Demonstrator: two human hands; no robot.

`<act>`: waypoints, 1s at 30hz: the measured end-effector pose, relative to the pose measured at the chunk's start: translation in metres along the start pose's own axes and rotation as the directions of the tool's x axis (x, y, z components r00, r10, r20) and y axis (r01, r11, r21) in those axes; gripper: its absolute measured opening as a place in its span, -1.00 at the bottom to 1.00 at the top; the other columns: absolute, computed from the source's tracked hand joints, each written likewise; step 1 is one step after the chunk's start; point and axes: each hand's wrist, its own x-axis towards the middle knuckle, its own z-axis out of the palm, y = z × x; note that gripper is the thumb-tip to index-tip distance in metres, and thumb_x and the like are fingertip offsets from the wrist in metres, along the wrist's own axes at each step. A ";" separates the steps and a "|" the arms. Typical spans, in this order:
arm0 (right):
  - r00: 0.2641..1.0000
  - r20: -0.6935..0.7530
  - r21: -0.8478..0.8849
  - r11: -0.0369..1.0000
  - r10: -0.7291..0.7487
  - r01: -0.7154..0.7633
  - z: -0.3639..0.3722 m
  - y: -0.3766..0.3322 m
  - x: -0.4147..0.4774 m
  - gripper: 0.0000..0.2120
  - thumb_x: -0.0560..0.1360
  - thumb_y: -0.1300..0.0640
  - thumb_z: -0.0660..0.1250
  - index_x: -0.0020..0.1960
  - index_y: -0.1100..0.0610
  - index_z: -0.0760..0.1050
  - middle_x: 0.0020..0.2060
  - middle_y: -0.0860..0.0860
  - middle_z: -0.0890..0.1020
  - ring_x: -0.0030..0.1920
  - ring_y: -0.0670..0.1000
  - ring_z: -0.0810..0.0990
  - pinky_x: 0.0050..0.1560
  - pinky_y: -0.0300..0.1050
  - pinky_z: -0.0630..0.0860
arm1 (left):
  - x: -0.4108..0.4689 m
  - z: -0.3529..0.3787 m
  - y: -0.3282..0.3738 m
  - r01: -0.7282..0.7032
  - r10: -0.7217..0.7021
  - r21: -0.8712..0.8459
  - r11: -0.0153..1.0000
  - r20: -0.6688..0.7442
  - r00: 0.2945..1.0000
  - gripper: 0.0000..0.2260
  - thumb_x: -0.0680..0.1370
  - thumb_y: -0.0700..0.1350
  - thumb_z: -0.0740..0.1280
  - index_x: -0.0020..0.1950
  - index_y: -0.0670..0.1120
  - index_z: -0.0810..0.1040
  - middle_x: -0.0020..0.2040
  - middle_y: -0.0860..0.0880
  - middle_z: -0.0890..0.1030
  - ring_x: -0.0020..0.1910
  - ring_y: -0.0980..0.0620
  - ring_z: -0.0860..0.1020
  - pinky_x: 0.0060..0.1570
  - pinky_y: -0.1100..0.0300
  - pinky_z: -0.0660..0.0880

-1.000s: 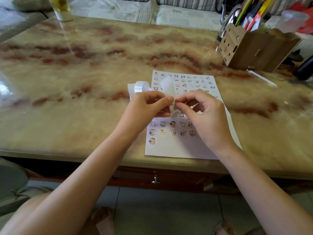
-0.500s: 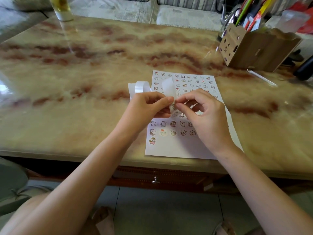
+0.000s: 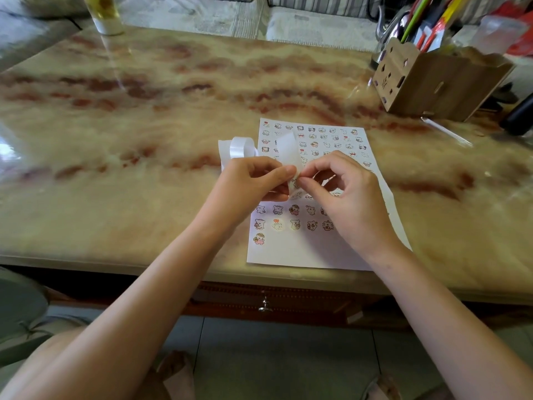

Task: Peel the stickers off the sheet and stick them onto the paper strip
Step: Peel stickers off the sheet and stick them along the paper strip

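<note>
As left hand pinches, paper strip stays upright.

Sheet flat on table near its front edge, both hands above sheet's middle, left hand beside right hand, strip between them, organizer far right, bottle far left

Both hands meet above the white sticker sheet of small cartoon figures, which lies flat on the marbled cream-and-red stone counter. The left hand pinches the curling white paper strip; the right hand pinches it from the opposite side.
</note>
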 end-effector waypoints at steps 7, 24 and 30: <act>0.993 0.013 -0.187 0.975 -0.116 0.117 0.001 -0.001 -0.003 -0.92 0.52 0.15 0.34 -0.10 0.17 0.51 -0.15 -0.10 0.48 -0.17 -0.10 0.43 -0.09 -0.30 0.37 | 0.001 0.001 -0.002 -0.014 0.016 0.052 0.999 -0.034 0.999 -0.85 0.53 -0.13 0.39 -0.14 -0.20 0.65 -0.32 -0.02 0.63 -0.28 0.14 0.61 -0.10 0.24 0.61; 0.766 0.392 0.092 0.807 0.510 -0.584 -0.002 -0.023 -0.019 -0.95 0.40 0.24 0.46 -0.23 0.16 0.66 -0.27 0.17 0.68 -0.48 -0.08 0.47 -0.29 -0.25 0.43 | 0.006 0.002 -0.011 0.037 -0.026 0.148 0.988 -0.080 0.996 -0.83 0.53 -0.14 0.39 -0.12 -0.25 0.63 -0.27 -0.11 0.65 -0.25 0.04 0.61 -0.06 0.15 0.62; 0.758 0.372 0.075 0.797 0.536 -0.600 0.003 -0.027 -0.020 -0.96 0.38 0.20 0.49 -0.24 0.13 0.68 -0.28 0.14 0.68 -0.49 -0.07 0.43 -0.33 -0.25 0.39 | 0.006 0.001 -0.012 0.054 -0.043 0.142 0.988 -0.082 0.996 -0.83 0.53 -0.16 0.39 -0.11 -0.28 0.63 -0.19 -0.20 0.68 -0.23 -0.01 0.63 -0.03 0.14 0.62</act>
